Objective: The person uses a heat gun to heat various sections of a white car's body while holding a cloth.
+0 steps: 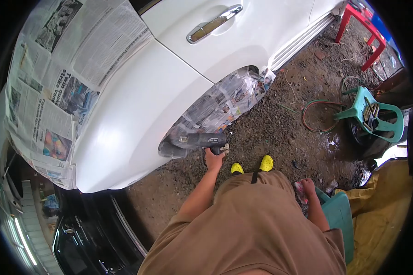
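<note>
My left hand is closed around the handle of a black heat gun, whose nozzle points left at the lower end of the white car's wheel arch. Newspaper and plastic cover the wheel opening. The white body panel beside it is bare, while newspaper sheets cover the part at the upper left. Down at my right side, my right hand is closed on a crumpled pinkish-white cloth, near the green chair.
Wet gravel ground lies around my yellow shoes. A green chair with tools, a coiled hose and a red stool stand to the right. Another green chair and a tan cover are close by. A black car is lower left.
</note>
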### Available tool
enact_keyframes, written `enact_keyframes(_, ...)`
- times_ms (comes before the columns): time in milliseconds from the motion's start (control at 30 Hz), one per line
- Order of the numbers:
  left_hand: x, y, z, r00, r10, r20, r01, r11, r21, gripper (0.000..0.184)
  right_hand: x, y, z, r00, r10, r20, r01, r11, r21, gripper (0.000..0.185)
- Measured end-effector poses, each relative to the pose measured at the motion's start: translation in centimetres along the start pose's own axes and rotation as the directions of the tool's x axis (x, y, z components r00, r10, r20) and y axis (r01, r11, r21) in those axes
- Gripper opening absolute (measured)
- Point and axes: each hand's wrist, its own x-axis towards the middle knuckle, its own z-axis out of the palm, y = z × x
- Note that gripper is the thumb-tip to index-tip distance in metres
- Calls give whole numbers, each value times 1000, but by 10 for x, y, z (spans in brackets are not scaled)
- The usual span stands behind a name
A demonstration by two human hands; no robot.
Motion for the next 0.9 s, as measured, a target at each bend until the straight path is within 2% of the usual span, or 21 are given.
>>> enact_keyframes(100, 2, -30, -3, 1000, -7, -14, 7, 1000, 6, 84, -2, -7, 11, 1000, -8, 15, 8, 1000, 6, 30)
enact_keyframes(233, 13, -77, 0, 1000, -21, 0, 21, 998, -58, 87, -26, -44, 15, 999, -29, 14, 30, 996, -86, 27)
enact_keyframes(300, 12, -79, -10, 999, -32, -6, 31, 997, -68, 87, -24, -37, 23, 998, -64, -6, 62, 987, -150, 26)
enact_keyframes(433, 15, -86, -28, 999, -49, -7, 48, 995, -87, 87, -23, -16, 36, 1000, -9, 2, 9, 995, -100, 25)
enact_keyframes(633, 26, -110, -31, 993, -115, -17, 111, 982, -153, 85, -54, -37, 43, 999, 43, 3, -42, 993, -109, 29)
enact_keyframes(733, 37, -134, -22, 995, -89, 41, 97, 961, -260, 82, -71, -50, 45, 1000, 19, -12, -21, 990, -142, 31)
enact_keyframes(900, 42, -144, -25, 979, -120, 166, 181, 886, -426, 76, -75, -50, 51, 999, 12, -40, -21, 971, -237, 33)
